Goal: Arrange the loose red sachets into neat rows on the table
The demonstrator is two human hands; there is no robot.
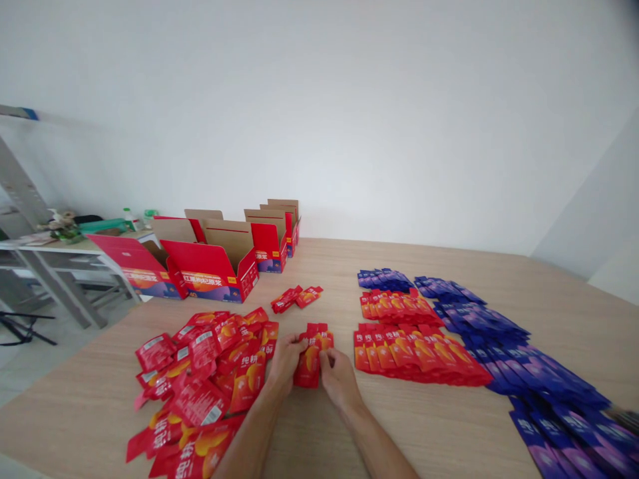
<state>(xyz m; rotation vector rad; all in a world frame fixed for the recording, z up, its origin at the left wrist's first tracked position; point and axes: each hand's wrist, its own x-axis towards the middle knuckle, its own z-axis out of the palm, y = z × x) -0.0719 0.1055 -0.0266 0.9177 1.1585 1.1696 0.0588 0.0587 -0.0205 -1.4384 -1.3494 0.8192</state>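
Observation:
Two or so red pouches (pixel 309 364) with orange fruit printing overlap between my hands, just above the table's middle. My left hand (pixel 285 362) pinches their left edge, thumb on the front. At the right edge, my right hand (pixel 338 376) has its thumb and fingertips closed on the pouch side. Left of my left hand lies a loose heap of red pouches (pixel 200 399), some face up and some showing barcodes. To the right of my right hand, overlapping rows of red pouches (pixel 409 352) lie face up.
Open red cartons (pixel 210 269) stand at the back left, with more cartons (pixel 269 246) behind. A small group of red pouches (pixel 295 299) lies ahead of my hands. Fanned rows of blue-purple pouches (pixel 529 366) run down the right side. The wooden table (pixel 329 266) meets a white wall.

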